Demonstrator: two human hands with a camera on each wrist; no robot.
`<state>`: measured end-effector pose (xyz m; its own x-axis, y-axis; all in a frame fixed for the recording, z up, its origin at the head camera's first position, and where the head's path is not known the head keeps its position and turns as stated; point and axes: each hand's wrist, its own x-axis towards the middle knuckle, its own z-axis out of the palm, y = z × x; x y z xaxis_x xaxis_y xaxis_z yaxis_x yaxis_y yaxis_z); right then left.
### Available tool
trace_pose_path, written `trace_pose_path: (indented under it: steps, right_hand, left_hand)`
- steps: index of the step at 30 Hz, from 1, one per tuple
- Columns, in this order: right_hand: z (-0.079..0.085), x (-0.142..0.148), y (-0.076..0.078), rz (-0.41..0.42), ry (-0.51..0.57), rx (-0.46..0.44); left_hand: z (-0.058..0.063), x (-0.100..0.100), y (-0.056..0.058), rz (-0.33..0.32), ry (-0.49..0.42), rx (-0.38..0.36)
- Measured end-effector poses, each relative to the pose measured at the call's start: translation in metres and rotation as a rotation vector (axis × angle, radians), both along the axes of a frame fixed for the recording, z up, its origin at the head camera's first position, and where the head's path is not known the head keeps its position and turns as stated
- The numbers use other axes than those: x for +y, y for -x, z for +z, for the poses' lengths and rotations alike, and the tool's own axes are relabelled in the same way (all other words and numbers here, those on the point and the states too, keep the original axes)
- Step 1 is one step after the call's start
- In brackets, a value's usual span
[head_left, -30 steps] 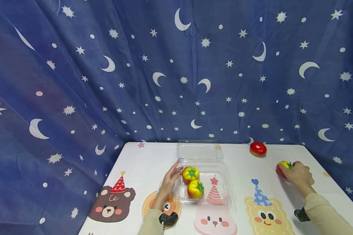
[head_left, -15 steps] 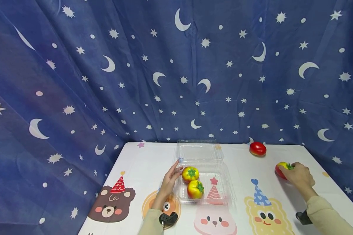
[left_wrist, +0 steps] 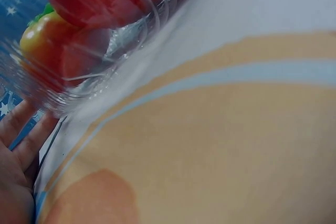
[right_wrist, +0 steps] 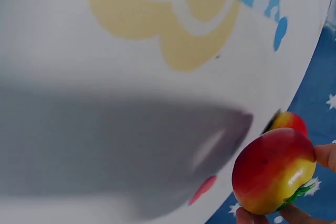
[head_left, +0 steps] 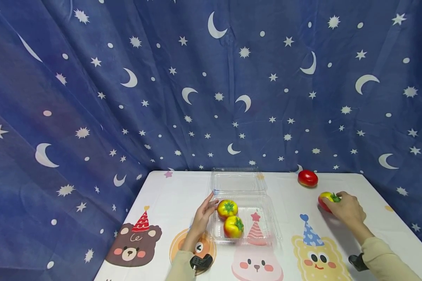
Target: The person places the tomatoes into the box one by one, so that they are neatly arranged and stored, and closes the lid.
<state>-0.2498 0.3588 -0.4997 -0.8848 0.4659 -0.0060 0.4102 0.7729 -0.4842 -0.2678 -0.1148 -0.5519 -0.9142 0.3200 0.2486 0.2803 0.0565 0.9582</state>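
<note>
In the head view my right hand [head_left: 347,210] pinches a red-and-yellow tomato [head_left: 325,200] with a green leafy top, over the right side of the table. The right wrist view shows the tomato [right_wrist: 273,171] between thumb and fingertips, its shadow on the cloth. My left hand [head_left: 201,217] rests with fingers extended along the left wall of a clear plastic clamshell box [head_left: 260,203], whose lid [head_left: 237,180] lies back. Inside, at the left, sit two similar tomatoes, a rear one [head_left: 227,208] and a front one [head_left: 233,227]. In the left wrist view fingertips [left_wrist: 47,124] meet the box's wall.
A red oval fruit [head_left: 307,178] lies near the back edge of the table, beyond my right hand. The white tablecloth [head_left: 183,187] carries printed cartoon animals. A blue curtain [head_left: 161,97] with moons and stars hangs right behind the table.
My right hand has moved left with the tomato, mostly in the last half second. My left hand, the box and the two tomatoes in it have stayed put.
</note>
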Motion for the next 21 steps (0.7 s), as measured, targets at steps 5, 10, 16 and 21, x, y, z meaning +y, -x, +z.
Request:
trace_pose_path:
  steps: [5,10,16,21]
  right_hand:
    - [0.004,-0.014,-0.001,0.058,-0.024,0.044]
    - [0.011,-0.032,-0.004,0.121,-0.049,0.106]
    - [0.022,-0.055,-0.008,0.201,-0.052,0.152]
    - [0.03,-0.074,-0.011,0.281,-0.069,0.237]
  left_hand:
    - [0.001,0.001,0.0,0.003,0.001,-0.001]
    - [0.001,0.0,-0.001,0.005,0.006,0.008]
    - [0.001,0.0,-0.002,0.004,0.001,-0.002]
    - [0.001,0.0,-0.001,0.005,-0.002,-0.005]
